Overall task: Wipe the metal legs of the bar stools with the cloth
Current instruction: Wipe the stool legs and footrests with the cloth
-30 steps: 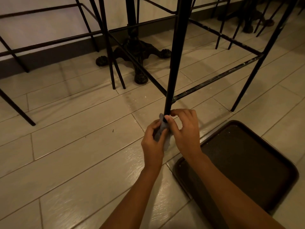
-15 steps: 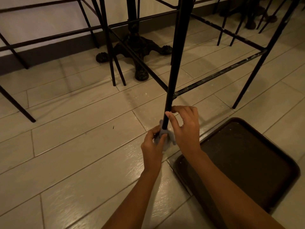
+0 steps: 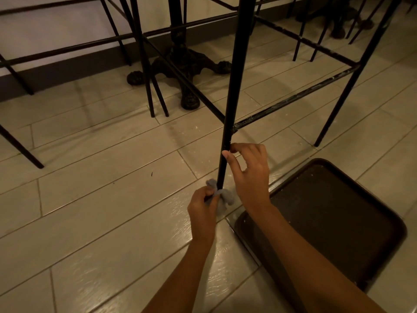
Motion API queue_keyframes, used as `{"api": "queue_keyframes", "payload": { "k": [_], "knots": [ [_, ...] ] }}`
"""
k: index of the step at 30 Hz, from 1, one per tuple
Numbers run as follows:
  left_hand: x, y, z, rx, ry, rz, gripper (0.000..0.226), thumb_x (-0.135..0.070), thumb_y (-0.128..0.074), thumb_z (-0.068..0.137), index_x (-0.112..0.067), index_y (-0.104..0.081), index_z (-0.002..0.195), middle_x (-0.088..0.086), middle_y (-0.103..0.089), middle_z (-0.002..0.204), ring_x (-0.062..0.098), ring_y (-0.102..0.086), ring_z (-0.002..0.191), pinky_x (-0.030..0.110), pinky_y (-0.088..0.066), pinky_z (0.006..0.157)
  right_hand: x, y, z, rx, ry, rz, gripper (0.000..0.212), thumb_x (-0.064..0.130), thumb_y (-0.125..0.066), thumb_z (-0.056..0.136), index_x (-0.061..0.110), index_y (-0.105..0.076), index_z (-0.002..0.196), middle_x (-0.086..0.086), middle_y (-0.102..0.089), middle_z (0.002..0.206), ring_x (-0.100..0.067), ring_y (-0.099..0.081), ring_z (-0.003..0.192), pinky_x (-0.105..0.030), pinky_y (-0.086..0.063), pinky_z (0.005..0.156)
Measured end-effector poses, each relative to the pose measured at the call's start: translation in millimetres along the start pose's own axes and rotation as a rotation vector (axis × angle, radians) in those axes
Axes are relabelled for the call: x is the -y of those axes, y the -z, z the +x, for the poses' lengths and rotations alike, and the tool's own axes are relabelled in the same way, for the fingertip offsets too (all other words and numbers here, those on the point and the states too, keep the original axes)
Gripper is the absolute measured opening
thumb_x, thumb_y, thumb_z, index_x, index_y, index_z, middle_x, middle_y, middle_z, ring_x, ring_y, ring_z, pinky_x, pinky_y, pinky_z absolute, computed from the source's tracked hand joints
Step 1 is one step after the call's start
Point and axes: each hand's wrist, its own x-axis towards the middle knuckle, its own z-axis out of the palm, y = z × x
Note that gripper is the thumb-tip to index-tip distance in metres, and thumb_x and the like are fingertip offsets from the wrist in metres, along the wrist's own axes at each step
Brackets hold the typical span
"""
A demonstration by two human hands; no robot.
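A thin black metal stool leg (image 3: 232,86) runs from the top of the view down to the tiled floor. A small grey cloth (image 3: 222,197) is wrapped round the foot of this leg. My left hand (image 3: 204,211) pinches the cloth against the leg just above the floor. My right hand (image 3: 250,175) holds the same leg a little higher, thumb and fingertips closed on the bare metal. A scuffed, paint-flecked crossbar (image 3: 293,101) joins this leg to another stool leg (image 3: 347,86) on the right.
A dark brown tray (image 3: 327,222) lies on the floor right of my hands, under my right forearm. An ornate black table base (image 3: 187,64) stands behind the leg. More thin stool legs (image 3: 146,75) cross the left and back. A dark skirting runs along the wall.
My left hand has slid the cloth down the leg to its foot. My right hand has let go of the cloth and now grips the bare leg above it.
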Motion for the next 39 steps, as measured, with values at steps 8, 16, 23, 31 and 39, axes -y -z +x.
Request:
{"api": "queue_keyframes", "payload": {
  "k": [8,16,23,31,39],
  "knots": [
    [12,-11,-5,-0.059,-0.037,0.004,0.037,0.005,-0.066,0.079,-0.03,-0.051,0.077,-0.005,-0.055,0.084,-0.007,-0.053,0.08,0.007,-0.045,0.075,-1,-3,-2,-0.02,-0.017,0.028,0.024,0.025,-0.058,0.087,0.003,-0.067,0.094,-0.007,-0.066,0.089,-0.01,-0.046,0.095,-0.005,-0.033,0.084],
    [37,-13,-4,0.005,0.118,0.005,0.016,0.016,-0.057,0.08,0.002,-0.051,0.078,0.004,-0.049,0.076,-0.012,-0.053,0.063,0.002,-0.042,0.061,-1,-2,-1,-0.009,0.001,0.027,0.023,0.024,-0.059,0.086,0.003,-0.067,0.093,-0.006,-0.066,0.089,-0.006,-0.044,0.095,-0.004,-0.033,0.085],
    [41,-15,-10,-0.051,0.042,0.02,0.017,0.005,-0.064,0.081,-0.007,-0.054,0.074,0.008,-0.056,0.084,-0.009,-0.054,0.076,0.004,-0.045,0.07,-2,-2,-1,-0.007,-0.003,0.023,0.026,0.025,-0.058,0.086,0.002,-0.067,0.093,-0.007,-0.067,0.089,-0.001,-0.04,0.096,-0.003,-0.031,0.085],
    [45,-16,-5,-0.013,0.096,0.073,0.024,0.008,-0.062,0.08,-0.01,-0.048,0.072,0.011,-0.054,0.082,0.003,-0.051,0.069,0.004,-0.043,0.065,-2,-3,-2,-0.013,-0.005,0.023,0.025,0.025,-0.058,0.087,0.003,-0.067,0.094,-0.006,-0.067,0.09,-0.008,-0.044,0.095,-0.004,-0.032,0.086],
    [42,-16,-7,-0.034,0.055,0.094,0.017,0.007,-0.063,0.081,-0.006,-0.052,0.077,0.012,-0.055,0.082,0.003,-0.053,0.072,0.002,-0.043,0.068,-1,-2,-2,-0.019,0.009,0.017,0.024,0.024,-0.059,0.086,0.003,-0.068,0.094,-0.006,-0.068,0.09,-0.009,-0.045,0.094,-0.005,-0.032,0.085]
  ]
}}
